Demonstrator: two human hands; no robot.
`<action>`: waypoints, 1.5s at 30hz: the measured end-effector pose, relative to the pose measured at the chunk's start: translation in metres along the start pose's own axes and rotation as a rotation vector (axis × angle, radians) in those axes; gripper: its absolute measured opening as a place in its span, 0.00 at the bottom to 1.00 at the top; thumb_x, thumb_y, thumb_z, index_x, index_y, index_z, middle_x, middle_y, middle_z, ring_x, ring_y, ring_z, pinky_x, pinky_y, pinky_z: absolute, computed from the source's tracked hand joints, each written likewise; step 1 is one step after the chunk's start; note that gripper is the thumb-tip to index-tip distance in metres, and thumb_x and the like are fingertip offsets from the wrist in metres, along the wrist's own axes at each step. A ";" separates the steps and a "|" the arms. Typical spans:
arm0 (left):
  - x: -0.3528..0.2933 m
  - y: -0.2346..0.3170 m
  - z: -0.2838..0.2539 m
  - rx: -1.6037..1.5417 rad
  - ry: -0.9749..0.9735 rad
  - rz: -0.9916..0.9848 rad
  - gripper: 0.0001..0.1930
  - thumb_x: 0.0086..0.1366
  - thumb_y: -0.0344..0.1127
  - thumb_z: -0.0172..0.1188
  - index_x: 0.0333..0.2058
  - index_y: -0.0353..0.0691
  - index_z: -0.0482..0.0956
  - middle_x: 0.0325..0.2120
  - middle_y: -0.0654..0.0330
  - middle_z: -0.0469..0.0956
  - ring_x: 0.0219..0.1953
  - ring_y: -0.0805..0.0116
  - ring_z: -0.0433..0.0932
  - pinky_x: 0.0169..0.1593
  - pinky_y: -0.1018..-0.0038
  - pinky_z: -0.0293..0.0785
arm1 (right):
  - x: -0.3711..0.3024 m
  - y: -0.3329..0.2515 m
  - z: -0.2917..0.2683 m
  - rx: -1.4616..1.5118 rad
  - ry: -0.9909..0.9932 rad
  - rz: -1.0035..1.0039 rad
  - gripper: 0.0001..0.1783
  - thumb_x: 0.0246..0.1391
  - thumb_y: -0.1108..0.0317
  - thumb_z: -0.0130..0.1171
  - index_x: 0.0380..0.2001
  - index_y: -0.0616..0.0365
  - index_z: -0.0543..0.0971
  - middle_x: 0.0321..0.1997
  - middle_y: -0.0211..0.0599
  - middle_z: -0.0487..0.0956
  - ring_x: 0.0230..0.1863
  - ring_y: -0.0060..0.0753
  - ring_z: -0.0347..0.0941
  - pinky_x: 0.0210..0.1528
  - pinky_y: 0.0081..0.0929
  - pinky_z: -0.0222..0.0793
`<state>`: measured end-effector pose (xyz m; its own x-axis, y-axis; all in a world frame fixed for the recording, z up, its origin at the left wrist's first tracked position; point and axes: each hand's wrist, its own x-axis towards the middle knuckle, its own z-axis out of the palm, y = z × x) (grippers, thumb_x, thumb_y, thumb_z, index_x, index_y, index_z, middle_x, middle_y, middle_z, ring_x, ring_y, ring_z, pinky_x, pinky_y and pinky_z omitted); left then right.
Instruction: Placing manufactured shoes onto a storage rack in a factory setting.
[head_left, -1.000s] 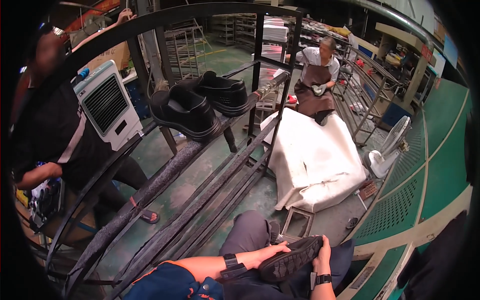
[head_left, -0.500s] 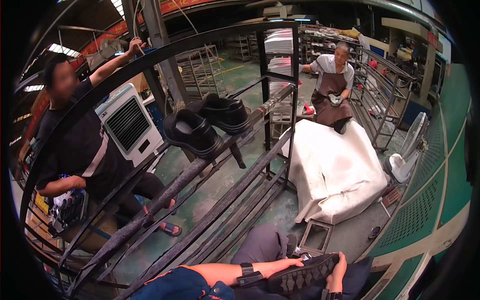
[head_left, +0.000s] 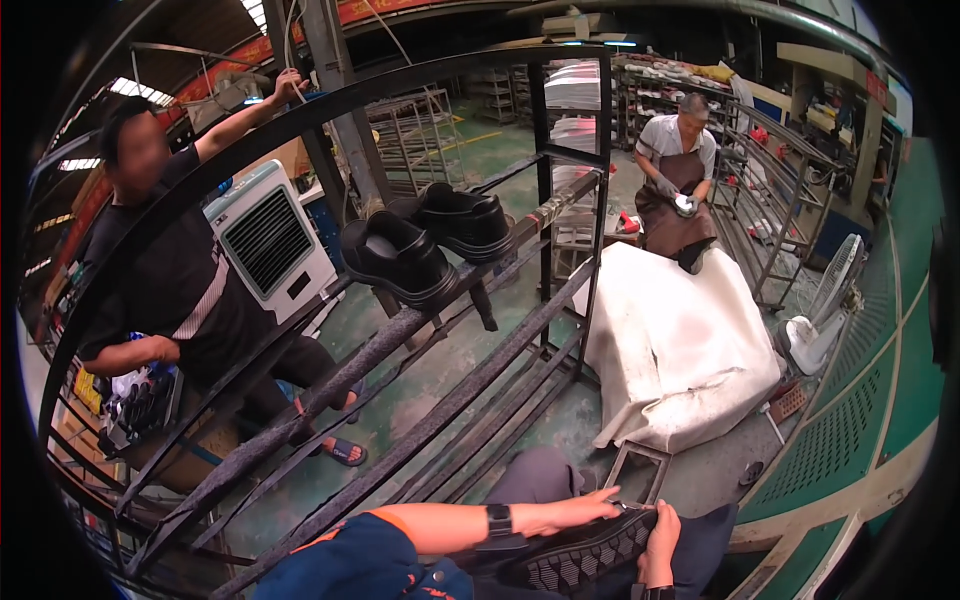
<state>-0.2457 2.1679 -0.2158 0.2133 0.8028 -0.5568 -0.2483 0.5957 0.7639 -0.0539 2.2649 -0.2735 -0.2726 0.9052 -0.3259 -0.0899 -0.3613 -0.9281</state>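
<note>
A black shoe (head_left: 580, 562) lies over my lap, its ridged sole turned up towards me. My right hand (head_left: 660, 545) is closed round the shoe's right end, thumb at its upper edge. My left hand (head_left: 585, 510) reaches across the far side of the shoe, fingers stretched out near its far edge. Whether those fingertips touch the shoe, I cannot tell. Two more black shoes, one nearer (head_left: 398, 262) and one farther (head_left: 465, 225), sit on the top bars of a dark metal rack (head_left: 400, 325) to my left, beyond both hands' reach as they are now.
A white cloth (head_left: 680, 340) drapes a bulky block ahead. An empty metal frame (head_left: 640, 470) stands by my knees. One person (head_left: 680, 180) in a brown apron sits beyond, handling a whitish item; another person (head_left: 170, 250) stands left, by an air cooler (head_left: 268, 240). A fan (head_left: 825, 300) is at right.
My left hand has lifted and straightened its fingers along the shoe's far edge. The shoe has tilted and shifted slightly left. The aproned person has brought both hands together and looks down.
</note>
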 end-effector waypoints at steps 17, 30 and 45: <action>0.068 -0.051 -0.006 0.246 0.071 0.166 0.29 0.73 0.52 0.44 0.66 0.42 0.63 0.64 0.58 0.64 0.67 0.67 0.59 0.68 0.73 0.50 | 0.014 0.035 -0.019 0.035 0.167 0.026 0.19 0.61 0.60 0.51 0.29 0.65 0.82 0.28 0.40 0.80 0.30 0.34 0.76 0.38 0.29 0.71; 0.061 -0.031 -0.014 -0.136 0.004 -0.056 0.33 0.73 0.57 0.42 0.70 0.50 0.55 0.59 0.69 0.68 0.57 0.80 0.65 0.57 0.81 0.60 | 0.012 0.012 -0.003 0.050 -0.095 0.264 0.20 0.57 0.59 0.49 0.37 0.67 0.82 0.38 0.42 0.82 0.40 0.36 0.78 0.48 0.29 0.72; 0.091 -0.043 -0.015 -0.604 -0.028 -0.057 0.19 0.68 0.50 0.55 0.41 0.40 0.81 0.32 0.61 0.81 0.31 0.73 0.79 0.38 0.76 0.76 | -0.007 -0.015 0.039 -0.070 -0.315 -0.041 0.13 0.54 0.71 0.52 0.30 0.68 0.83 0.37 0.39 0.82 0.44 0.27 0.75 0.51 0.23 0.65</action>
<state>-0.2295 2.2159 -0.3039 0.2651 0.7729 -0.5765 -0.7265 0.5532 0.4077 -0.0880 2.2548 -0.2501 -0.5542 0.8012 -0.2260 -0.0444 -0.2995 -0.9531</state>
